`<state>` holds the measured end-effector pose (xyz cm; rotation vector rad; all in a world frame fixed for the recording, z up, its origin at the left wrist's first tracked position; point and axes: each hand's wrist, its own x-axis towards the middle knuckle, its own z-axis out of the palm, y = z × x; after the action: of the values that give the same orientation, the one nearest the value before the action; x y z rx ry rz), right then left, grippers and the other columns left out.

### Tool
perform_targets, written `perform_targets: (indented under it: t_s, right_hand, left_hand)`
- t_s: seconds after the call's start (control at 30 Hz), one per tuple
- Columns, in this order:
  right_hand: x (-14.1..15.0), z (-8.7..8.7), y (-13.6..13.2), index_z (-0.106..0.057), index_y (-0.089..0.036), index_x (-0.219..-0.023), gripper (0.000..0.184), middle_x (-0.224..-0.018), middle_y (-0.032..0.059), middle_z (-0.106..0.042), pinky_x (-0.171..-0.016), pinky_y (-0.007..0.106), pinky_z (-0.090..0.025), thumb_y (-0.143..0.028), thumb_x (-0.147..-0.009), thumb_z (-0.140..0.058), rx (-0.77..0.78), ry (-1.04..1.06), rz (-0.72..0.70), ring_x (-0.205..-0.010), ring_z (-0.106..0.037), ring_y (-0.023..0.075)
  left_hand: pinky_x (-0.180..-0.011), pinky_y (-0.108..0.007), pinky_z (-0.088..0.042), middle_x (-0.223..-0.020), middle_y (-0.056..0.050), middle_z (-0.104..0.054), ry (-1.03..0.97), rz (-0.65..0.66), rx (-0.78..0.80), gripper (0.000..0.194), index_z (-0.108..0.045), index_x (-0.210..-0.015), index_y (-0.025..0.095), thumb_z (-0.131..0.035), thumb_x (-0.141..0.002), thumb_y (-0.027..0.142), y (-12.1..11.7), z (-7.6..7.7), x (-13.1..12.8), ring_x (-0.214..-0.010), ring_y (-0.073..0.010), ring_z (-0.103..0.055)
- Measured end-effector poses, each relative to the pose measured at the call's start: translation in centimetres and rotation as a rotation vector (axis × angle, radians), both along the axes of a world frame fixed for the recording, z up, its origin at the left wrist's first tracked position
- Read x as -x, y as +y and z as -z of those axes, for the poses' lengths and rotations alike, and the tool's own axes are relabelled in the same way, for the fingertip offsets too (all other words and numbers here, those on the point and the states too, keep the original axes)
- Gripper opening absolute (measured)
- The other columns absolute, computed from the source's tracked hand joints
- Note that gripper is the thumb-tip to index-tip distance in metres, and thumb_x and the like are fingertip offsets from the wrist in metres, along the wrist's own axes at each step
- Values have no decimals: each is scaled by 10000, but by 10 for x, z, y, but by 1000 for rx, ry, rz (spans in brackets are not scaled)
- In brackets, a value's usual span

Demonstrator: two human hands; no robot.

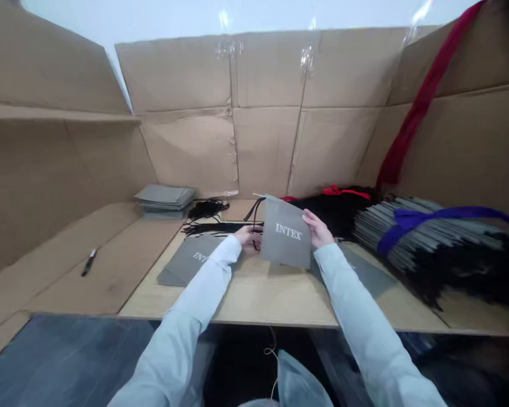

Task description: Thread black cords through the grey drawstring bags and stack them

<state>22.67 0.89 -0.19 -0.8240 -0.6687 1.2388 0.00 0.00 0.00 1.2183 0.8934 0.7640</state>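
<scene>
A small grey pouch (pixel 286 234) printed INTEX is held upright above the cardboard-covered table (pixel 254 299) between both hands. My left hand (pixel 249 237) is closed on its left edge, where a black drawstring (pixel 254 212) loops out. My right hand (pixel 316 229) grips its right edge with fingers pinched. Another grey INTEX pouch (pixel 190 261) lies flat on the table just left of my left wrist.
A stack of grey pouches (pixel 165 200) sits at the back left beside a heap of black cords (pixel 207 210). A big bundle of pouches tied with a purple strap (pixel 428 234) fills the right side. A marker pen (pixel 89 262) lies far left. Cardboard walls surround the table.
</scene>
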Motion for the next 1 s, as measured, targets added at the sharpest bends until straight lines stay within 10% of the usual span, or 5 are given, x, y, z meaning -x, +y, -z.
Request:
perform_targets:
  t_s: [0.43, 0.6, 0.83, 1.0]
  right_hand:
    - [-35, 21, 16, -541, -192, -918, 371, -823, 8, -594, -627, 222, -494, -102, -568, -622, 22, 68, 280, -673, -569, 91]
    - [-34, 18, 13, -532, -199, -940, 383, -813, 6, -601, -616, 213, -492, -95, -580, -608, 53, 55, 192, -651, -571, 88]
    - [-23, 6, 5, -528, -220, -982, 400, -821, 4, -613, -601, 206, -489, -125, -601, -600, 27, -22, -9, -645, -578, 90]
    - [-26, 4, 4, -567, -208, -931, 386, -798, 4, -619, -602, 197, -482, -113, -562, -628, -8, -130, -47, -635, -577, 90]
  left_hand:
    - [-503, -222, -425, -569, 30, -530, -227, -303, -80, 504, -417, -1099, 185, -583, -626, 132, 20, -4, 57, -412, -44, -467]
    - [-427, -178, -392, -514, 55, -454, -328, -364, -79, 276, -543, -925, 164, -560, -650, 176, 32, 3, 76, -370, -19, -406]
    - [-276, -122, -74, -495, 32, -453, -70, -59, 34, 306, -586, -917, 133, -614, -615, 179, 26, 7, 58, -288, 22, -213]
    - [-262, -117, -105, -376, 86, -309, -524, -351, 125, 246, -517, -990, 180, -446, -756, 207, 32, 2, 78, -268, -9, -196]
